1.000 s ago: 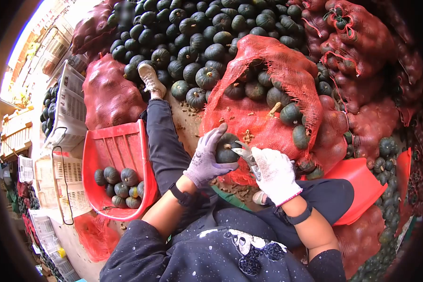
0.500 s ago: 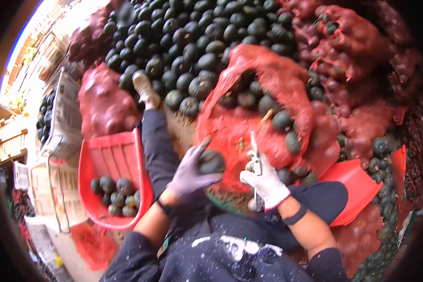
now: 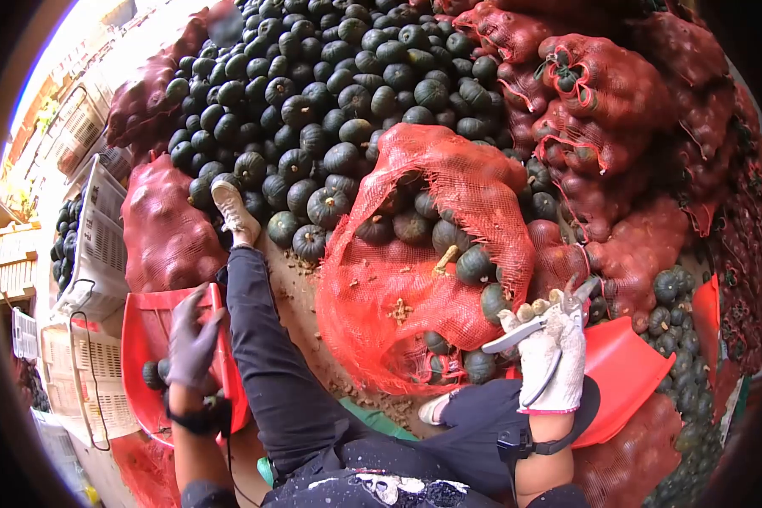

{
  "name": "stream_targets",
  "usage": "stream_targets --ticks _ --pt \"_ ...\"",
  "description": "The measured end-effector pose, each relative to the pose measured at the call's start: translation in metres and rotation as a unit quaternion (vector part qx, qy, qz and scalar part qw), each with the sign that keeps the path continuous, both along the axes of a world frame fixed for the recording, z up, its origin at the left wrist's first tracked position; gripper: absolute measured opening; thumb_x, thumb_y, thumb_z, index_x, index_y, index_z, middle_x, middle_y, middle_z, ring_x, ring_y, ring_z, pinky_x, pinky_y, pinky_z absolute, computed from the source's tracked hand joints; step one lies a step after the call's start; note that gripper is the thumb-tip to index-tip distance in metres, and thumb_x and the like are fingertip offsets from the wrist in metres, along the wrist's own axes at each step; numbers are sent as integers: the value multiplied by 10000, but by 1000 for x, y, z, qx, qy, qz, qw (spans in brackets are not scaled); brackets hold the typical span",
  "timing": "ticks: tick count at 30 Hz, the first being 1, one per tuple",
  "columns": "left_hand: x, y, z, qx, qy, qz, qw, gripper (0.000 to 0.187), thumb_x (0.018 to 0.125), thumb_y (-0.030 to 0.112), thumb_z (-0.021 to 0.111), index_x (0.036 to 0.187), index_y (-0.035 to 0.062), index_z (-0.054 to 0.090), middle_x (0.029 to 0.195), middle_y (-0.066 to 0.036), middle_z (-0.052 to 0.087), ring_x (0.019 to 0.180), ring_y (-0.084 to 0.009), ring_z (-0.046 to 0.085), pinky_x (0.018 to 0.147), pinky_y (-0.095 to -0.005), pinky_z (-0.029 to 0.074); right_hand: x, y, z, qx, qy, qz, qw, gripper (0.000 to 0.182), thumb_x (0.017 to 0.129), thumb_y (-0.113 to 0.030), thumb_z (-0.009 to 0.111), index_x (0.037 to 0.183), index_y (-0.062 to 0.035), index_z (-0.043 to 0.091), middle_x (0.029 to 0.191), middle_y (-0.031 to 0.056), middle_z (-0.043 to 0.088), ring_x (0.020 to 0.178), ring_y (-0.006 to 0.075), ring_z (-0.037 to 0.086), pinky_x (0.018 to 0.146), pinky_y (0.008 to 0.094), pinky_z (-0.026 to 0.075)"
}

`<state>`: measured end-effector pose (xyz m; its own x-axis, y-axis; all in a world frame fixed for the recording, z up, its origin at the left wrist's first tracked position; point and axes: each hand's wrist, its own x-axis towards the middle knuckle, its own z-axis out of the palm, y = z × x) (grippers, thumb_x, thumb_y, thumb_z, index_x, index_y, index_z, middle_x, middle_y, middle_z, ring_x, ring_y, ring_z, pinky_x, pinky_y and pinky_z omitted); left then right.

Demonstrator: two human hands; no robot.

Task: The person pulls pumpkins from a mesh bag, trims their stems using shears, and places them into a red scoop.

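Note:
My left hand [image 3: 193,340], in a greyish glove, is over the red plastic scoop-shaped tub [image 3: 129,339]. Its fingers are apart, and no pumpkin shows in its grasp. Small dark green pumpkins [image 3: 152,374] lie in the tub beside the wrist, partly hidden by it. My right hand [image 3: 554,360], in a white glove with dirty fingertips, is closed around grey-handled pruning shears [image 3: 510,336]. In front of me lies a torn-open red mesh sack [image 3: 364,292], with several pumpkins [image 3: 476,266] in its mouth. The right hand is just right of this sack's near edge.
A large heap of dark green pumpkins [image 3: 339,93] fills the back. Full red mesh sacks [image 3: 610,85] are stacked at the right, and another sack [image 3: 165,229] stands at the left. Pale plastic crates [image 3: 102,245] line the far left. A second red tub [image 3: 622,372] is beside my right leg.
My left hand has moved left, from in front of me to the red tub, and released the pumpkin it held. My right hand has moved right with the shears. The view has shifted.

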<state>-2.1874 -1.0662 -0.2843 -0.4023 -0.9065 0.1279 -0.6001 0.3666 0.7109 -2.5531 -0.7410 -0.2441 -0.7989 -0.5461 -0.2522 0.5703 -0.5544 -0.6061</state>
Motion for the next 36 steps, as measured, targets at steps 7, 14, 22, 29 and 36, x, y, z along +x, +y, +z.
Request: stream_targets --ticks 7,14,22,29,36 --pt "-263 17 -67 106 -107 -425 892 629 947 430 613 1420 41 470 1355 -203 547 1283 -350 506 1089 -398 398 1 -8 1 69 -54 -12 996 513 874 43 541 1345 -122 421 1083 87 531 993 251 568 1075 575 418" --pt "-422 78 -252 560 90 -265 779 459 939 405 560 1178 12 557 953 -161 665 726 -264 641 615 -408 538 -11 -6 -25 119 -56 -15 991 239 1014 -240 541 1229 -134 530 1022 77 600 950 263 616 1026 585 444" --pt "-383 76 -206 397 -37 -183 899 440 979 443 549 1067 19 626 694 -95 620 616 -224 643 517 -394 475 -6 -13 -9 175 -26 27 984 510 855 46 576 1321 -97 425 1050 65 544 940 218 610 955 449 517" --pt "-197 79 -139 690 178 -202 671 245 989 379 541 914 149 582 630 29 449 468 -114 433 430 -276 318 4 -12 -23 157 32 71 985 494 861 16 601 1310 -119 446 1069 77 531 977 241 572 1012 564 450" --pt "-101 137 -40 449 249 -287 809 178 960 284 622 897 120 592 716 -17 553 659 -179 552 617 -316 455 11 -28 -29 162 88 72 980 505 869 -57 657 1318 -115 435 1043 59 555 933 214 605 940 501 501"
